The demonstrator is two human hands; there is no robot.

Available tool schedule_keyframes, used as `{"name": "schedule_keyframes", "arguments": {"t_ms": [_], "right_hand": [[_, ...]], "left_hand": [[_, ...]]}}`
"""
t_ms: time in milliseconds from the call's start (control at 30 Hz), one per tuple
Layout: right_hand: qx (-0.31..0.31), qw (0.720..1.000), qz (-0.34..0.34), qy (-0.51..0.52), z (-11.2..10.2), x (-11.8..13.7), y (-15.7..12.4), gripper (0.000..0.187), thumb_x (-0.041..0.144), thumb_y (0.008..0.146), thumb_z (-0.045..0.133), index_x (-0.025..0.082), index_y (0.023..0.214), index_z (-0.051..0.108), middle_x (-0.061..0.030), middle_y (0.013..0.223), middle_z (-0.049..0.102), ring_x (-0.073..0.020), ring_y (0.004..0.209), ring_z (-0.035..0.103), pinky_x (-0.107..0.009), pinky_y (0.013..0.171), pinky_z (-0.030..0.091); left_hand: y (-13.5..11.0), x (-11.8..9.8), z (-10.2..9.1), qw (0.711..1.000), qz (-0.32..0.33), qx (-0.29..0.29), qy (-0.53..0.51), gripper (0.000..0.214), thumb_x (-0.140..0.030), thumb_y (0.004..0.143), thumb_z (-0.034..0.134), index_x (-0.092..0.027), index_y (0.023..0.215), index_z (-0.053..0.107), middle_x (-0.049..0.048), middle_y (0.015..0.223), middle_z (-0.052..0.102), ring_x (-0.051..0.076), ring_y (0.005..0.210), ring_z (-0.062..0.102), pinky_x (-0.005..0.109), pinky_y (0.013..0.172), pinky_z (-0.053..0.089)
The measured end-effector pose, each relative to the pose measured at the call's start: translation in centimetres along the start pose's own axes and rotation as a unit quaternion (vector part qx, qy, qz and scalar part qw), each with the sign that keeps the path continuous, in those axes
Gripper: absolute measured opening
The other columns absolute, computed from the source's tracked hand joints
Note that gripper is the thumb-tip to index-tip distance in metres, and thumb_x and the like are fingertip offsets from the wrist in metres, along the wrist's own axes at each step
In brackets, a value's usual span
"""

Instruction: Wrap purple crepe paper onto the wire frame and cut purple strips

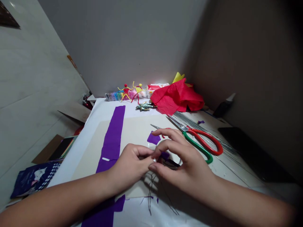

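White table (86, 132); hands (130, 162) (193, 160) pinch a white bit (155, 160), axis hidden; purple strip (113, 142) points away.

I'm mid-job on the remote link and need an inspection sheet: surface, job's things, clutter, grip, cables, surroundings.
Surface: white-covered table, with a pale sheet on it.
Job's things: purple strip lying across the sheet; thin dark strands nearer the camera.
Clutter: large scissors with red and green handles; thin grey wires; crumpled red sheet.
Grip: left hand and right hand meet at the fingertips around a small white piece; exact hold partly hidden.
Cables: nothing seen.
Surroundings: grey wall behind; navy packet at left.
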State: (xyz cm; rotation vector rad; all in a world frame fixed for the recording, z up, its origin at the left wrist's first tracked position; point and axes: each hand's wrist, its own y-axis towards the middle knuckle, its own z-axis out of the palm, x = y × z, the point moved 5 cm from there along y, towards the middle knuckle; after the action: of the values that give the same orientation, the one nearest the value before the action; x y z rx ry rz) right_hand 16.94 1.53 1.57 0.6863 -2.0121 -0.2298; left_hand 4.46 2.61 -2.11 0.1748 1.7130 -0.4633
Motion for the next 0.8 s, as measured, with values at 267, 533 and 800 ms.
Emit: {"name": "schedule_keyframes", "arguments": {"t_ms": [267, 533, 800], "right_hand": [[0.061, 0.994, -0.008, 0.091, 0.3, 0.2, -0.1, 0.009, 0.017, 0.074, 0.065, 0.021, 0.081, 0.062, -0.0083, 0.117, 0.051, -0.0227, 0.124, 0.036, -0.035, 0.098, 0.035], [0.038, 0.999, 0.009, 0.021, 0.4, -0.3, 0.2, 0.011, 0.01, 0.072, 0.061, 0.021, 0.076, 0.06, -0.0076, 0.117, 0.05, -0.0223, 0.121, 0.039, -0.04, 0.1, 0.03], [0.05, 0.997, 0.061, 0.009, 0.1, -0.8, 0.4, 0.007, 0.018, 0.072, 0.065, 0.022, 0.077, 0.062, -0.0071, 0.12, 0.049, -0.0226, 0.123, 0.038, -0.04, 0.099, 0.032]], "left_hand": [[-0.4, -0.1, 0.0, 0.999, 0.009, 0.002, -0.033, 0.014, -0.023, 0.068, 0.069, -0.013, 0.058, 0.066, -0.0022, 0.057, 0.058, 0.011, 0.059, 0.051, 0.021, 0.057, 0.038], [-0.3, 0.1, 0.0, 1.0, 0.007, 0.007, -0.02, 0.012, -0.017, 0.071, 0.062, -0.012, 0.061, 0.063, -0.0029, 0.058, 0.053, 0.01, 0.06, 0.046, 0.019, 0.056, 0.033], [0.0, 0.2, 0.1, 1.0, 0.001, -0.007, 0.003, 0.016, -0.021, 0.073, 0.06, -0.011, 0.062, 0.062, -0.0014, 0.06, 0.053, 0.012, 0.062, 0.045, 0.022, 0.058, 0.034]]}}
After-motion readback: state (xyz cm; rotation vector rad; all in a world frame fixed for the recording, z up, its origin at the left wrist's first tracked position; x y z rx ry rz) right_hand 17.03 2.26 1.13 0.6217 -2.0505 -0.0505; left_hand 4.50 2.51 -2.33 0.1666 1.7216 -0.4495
